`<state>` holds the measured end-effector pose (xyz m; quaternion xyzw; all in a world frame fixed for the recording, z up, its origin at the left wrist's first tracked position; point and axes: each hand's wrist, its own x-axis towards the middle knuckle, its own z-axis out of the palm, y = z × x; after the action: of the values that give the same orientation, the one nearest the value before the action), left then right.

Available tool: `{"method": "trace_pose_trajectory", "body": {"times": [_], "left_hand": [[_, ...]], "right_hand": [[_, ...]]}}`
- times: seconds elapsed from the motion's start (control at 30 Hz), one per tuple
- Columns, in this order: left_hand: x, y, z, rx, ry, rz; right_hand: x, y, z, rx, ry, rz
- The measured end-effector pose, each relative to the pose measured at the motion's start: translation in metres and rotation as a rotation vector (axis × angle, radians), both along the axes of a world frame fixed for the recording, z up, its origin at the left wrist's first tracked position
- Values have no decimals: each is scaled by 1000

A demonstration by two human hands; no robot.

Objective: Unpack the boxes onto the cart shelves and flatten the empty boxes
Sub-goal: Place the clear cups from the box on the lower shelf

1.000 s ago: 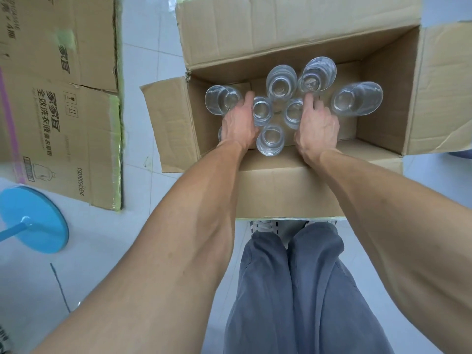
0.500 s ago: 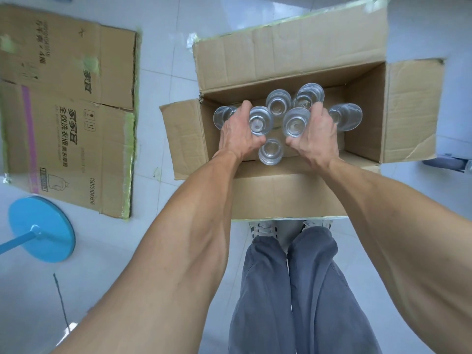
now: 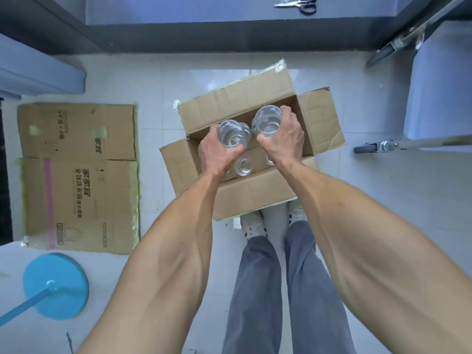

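Hands above an open cardboard box (image 3: pixel 255 198) on the floor: left hand (image 3: pixel 215 153) with fingers curled round clear glasses (image 3: pixel 231 134); right hand (image 3: pixel 283 139) gripping another glass (image 3: pixel 267 120). More glasses (image 3: pixel 244 166) remain inside the box. Flattened box (image 3: pixel 79 177) lies well to the left

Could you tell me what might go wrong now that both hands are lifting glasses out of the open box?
1. The left hand and the right hand each seem to grip more than one glass; smooth glasses could slip and break on the tiled floor.
2. The held glasses sit close together and might knock.
3. A dropped glass could hit those left in the box.
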<state>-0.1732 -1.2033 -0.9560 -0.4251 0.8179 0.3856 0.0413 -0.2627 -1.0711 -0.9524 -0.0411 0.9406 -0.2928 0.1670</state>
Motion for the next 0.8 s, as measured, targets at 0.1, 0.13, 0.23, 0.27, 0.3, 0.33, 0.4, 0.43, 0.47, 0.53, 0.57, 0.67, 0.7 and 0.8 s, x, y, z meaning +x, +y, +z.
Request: {"method": "trace_pose_trajectory", "body": {"times": [0.1, 0.13, 0.23, 0.27, 0.3, 0.33, 0.4, 0.43, 0.47, 0.53, 0.57, 0.67, 0.7, 0.8], "left_hand": [[-3, 19, 23, -7, 21, -9], [-2, 30, 30, 2, 38, 1], [-3, 60, 51, 28, 70, 40], [-3, 69, 55, 25, 58, 40], [-4, 81, 59, 19, 49, 26], [-5, 92, 62, 13, 45, 11], [-7, 119, 69, 1, 41, -18], [-8, 132, 72, -9, 43, -25], [-7, 147, 74, -14, 50, -29], [-4, 180, 78, -14, 59, -28], [-2, 196, 80, -18, 52, -31], [4, 249, 86, -9, 8, -73], [8, 271, 90, -3, 9, -85], [17, 332, 95, -2, 20, -120]], "right_hand": [[-1, 21, 22, -14, 36, -73], [0, 32, 30, -22, 43, -114], [4, 61, 52, -41, 17, -254], [8, 69, 56, -50, 4, -292], [12, 82, 60, -63, -2, -318], [18, 91, 62, -73, -5, -327], [29, 118, 65, -90, 0, -326], [34, 131, 65, -102, -7, -326], [38, 148, 65, -116, -20, -332], [42, 182, 67, -128, -46, -353], [43, 200, 69, -125, -42, -369], [48, 262, 80, -112, -44, -418], [49, 287, 86, -108, -51, -421], [50, 356, 99, -79, -54, -452]]}}
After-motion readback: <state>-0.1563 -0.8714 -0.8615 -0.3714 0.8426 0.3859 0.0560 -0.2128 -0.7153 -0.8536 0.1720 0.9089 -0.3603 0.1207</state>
